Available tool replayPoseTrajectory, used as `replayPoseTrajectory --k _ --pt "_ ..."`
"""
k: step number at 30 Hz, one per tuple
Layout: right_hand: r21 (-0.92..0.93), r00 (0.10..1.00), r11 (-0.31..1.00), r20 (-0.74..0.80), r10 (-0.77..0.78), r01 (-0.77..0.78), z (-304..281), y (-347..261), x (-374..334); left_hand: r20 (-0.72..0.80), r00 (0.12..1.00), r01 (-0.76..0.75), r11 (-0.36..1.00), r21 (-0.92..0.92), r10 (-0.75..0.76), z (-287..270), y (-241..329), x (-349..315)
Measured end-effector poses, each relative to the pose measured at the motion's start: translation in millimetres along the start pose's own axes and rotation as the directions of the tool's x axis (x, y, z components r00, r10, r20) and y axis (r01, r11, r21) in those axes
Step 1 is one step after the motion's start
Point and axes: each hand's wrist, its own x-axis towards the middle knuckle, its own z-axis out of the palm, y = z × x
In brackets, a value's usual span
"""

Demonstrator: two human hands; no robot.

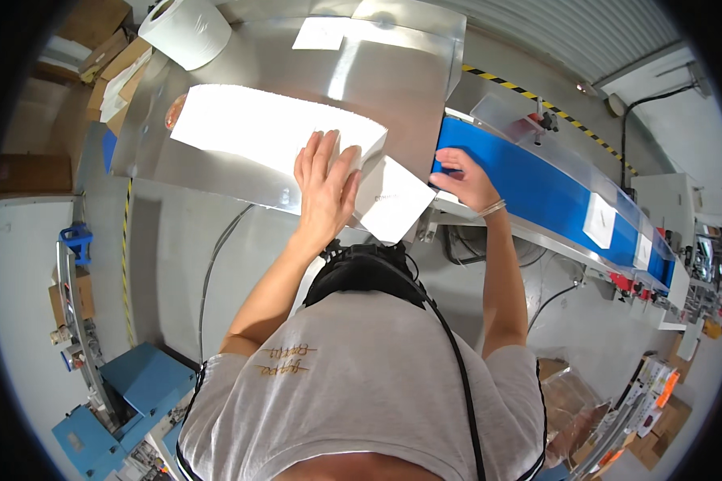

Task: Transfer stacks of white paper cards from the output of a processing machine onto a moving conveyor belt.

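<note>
The worktop is bare, shiny metal. A long, slightly curved row of white cards lies across its middle, with a round orange-brown thing at the row's left end. A loose card sits by the right end, its corner jutting past the near edge. Toward the far edge lies a white sheet. The adjoining blue belt carries two white pieces, set apart.

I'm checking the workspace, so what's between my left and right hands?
In the head view, a single white carton, turned at an angle, lies between your left hand and right hand.
</note>
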Motion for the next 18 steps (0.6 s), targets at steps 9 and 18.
replayPoseTrajectory --k 9,18 --pt "-0.716 0.985 0.688 0.005 0.173 -0.117 72.1 -48.9 30.3 0.002 1.0 -0.008 0.999 -0.04 0.008 -2.9 -3.8 1.0" --pt "-0.514 0.973 0.856 0.16 0.165 -0.061 64.4 -37.5 26.8 0.022 0.999 -0.034 0.999 -0.036 0.034 -3.5 -9.0 3.1"
